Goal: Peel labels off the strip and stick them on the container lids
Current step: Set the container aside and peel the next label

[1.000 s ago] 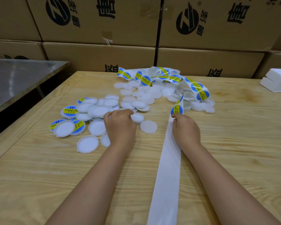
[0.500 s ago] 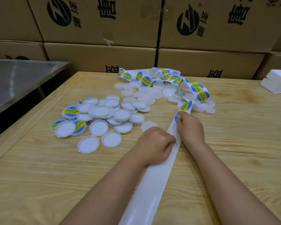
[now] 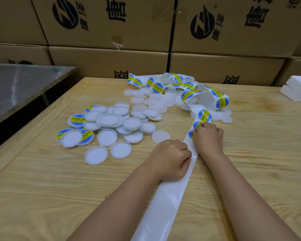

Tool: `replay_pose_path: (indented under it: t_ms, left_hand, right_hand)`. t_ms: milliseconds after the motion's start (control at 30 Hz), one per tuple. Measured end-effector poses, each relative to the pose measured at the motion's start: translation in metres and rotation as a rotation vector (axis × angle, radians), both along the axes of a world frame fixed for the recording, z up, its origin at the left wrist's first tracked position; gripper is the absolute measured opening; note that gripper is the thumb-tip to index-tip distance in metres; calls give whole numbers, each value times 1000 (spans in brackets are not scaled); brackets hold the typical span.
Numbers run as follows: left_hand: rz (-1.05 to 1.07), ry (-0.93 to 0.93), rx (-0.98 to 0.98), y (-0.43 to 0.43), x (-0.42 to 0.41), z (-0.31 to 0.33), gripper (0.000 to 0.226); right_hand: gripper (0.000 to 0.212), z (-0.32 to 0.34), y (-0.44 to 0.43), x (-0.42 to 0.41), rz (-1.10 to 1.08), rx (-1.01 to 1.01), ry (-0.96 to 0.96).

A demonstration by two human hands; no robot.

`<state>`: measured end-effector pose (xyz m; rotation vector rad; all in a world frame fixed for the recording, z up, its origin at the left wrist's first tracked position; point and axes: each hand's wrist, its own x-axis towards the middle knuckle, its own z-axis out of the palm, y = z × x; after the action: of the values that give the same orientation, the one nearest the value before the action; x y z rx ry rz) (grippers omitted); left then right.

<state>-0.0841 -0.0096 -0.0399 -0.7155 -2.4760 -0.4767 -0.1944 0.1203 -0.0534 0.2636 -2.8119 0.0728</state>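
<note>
A white backing strip [image 3: 165, 202] runs from the table's near edge up to a tangled coil carrying round blue-and-yellow labels [image 3: 204, 115]. My left hand [image 3: 169, 159] lies on the bare strip with its fingers curled, holding it down. Just beyond it my right hand [image 3: 208, 138] has curled fingertips on a label [image 3: 190, 134] at the strip's edge. White container lids [image 3: 109, 120] lie heaped to the left; three of them at the heap's left side carry labels, such as one labelled lid [image 3: 77, 120]. A single flat lid [image 3: 161, 136] sits beside my left hand.
The wooden table [image 3: 42, 188] carries more translucent lids [image 3: 156, 101] under the coil. Stacked cardboard boxes [image 3: 108, 63] close off the far side. A metal table [image 3: 21, 87] stands to the left, and white foam blocks [image 3: 297, 89] lie at the far right.
My left hand left the lid heap and came right onto the bare strip. My right hand moved slightly up the strip to a label. The strip's near end swung left.
</note>
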Motion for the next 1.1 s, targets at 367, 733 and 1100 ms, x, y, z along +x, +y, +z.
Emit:
replay_pose_path:
  t_ms: [367, 733, 1100]
  left_hand:
    - [6, -9, 3, 0, 0, -2, 21]
    - [5, -2, -45, 0, 0, 0, 19]
    - [45, -6, -96, 1, 0, 0, 19]
  right_hand:
    - [19, 5, 0, 0, 24, -361, -27]
    - [10, 11, -2, 5, 91, -363, 139]
    - [68, 19, -7, 14, 25, -845, -44]
